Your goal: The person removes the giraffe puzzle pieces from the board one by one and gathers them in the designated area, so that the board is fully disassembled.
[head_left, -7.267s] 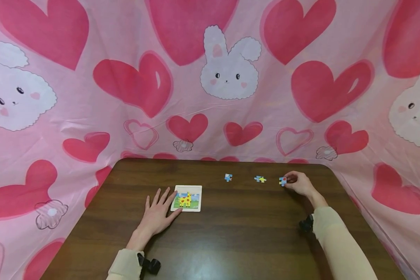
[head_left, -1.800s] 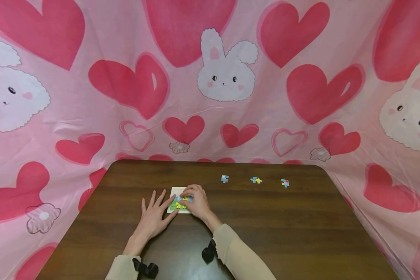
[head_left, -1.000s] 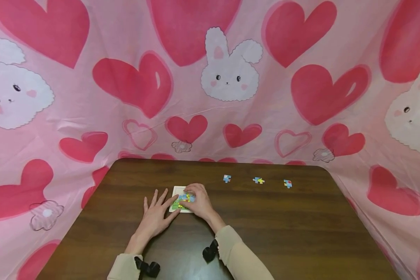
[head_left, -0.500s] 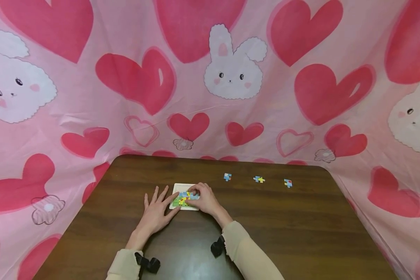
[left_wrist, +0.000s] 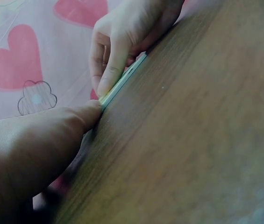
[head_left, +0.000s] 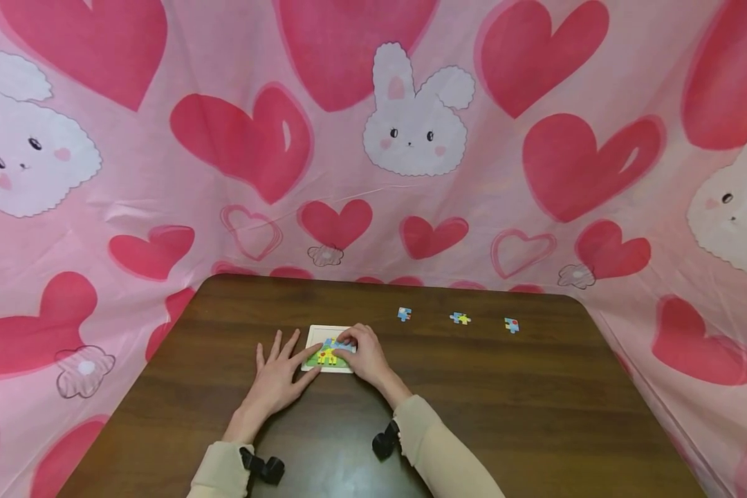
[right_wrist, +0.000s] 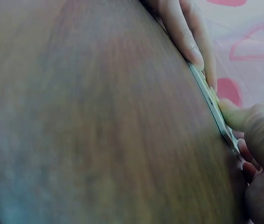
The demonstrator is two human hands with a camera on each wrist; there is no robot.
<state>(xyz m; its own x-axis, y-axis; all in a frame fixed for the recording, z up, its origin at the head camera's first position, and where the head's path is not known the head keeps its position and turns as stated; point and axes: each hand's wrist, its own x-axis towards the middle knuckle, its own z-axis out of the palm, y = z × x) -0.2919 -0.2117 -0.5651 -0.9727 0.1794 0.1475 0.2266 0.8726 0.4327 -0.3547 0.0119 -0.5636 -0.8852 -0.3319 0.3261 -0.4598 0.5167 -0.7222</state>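
Sitting at about 7 o'clock in the head view, the puzzle tray (head_left: 314, 334) is lying flat, its giraffe picture (head_left: 327, 355) partly showing. Toward the tray's 3 o'clock side, the right hand (head_left: 369, 354) is grasping what I'm judging to be a blue piece (head_left: 346, 345), its thumb and bent forefinger bracketing the patch. At 8 o'clock the left hand (head_left: 276, 379) is spreading flat and gripping nothing, thumb and forefinger touching the tray.

Working notes: I'm favouring matching the giraffe's outline and the knobs first, then pressing straight down. Sideways pushing is risking lifting the neighbours, so the left hand's bracing is mattering.

Farther out, between 2 and 3 o'clock from the tray, three loose pieces (head_left: 460, 318) are lying well apart on the table (head_left: 473, 415). The pink cloth (head_left: 411, 200) is hanging beyond, toward 12.

Hard to read: the right fingers are covering the held piece's edges. I'm not telling whether the pale strip toward the tray's 11 o'clock is bare backing or printed sky. Both wrist views are showing the tray nearly edge-on, hiding its face, and the tabletop there is blurring.
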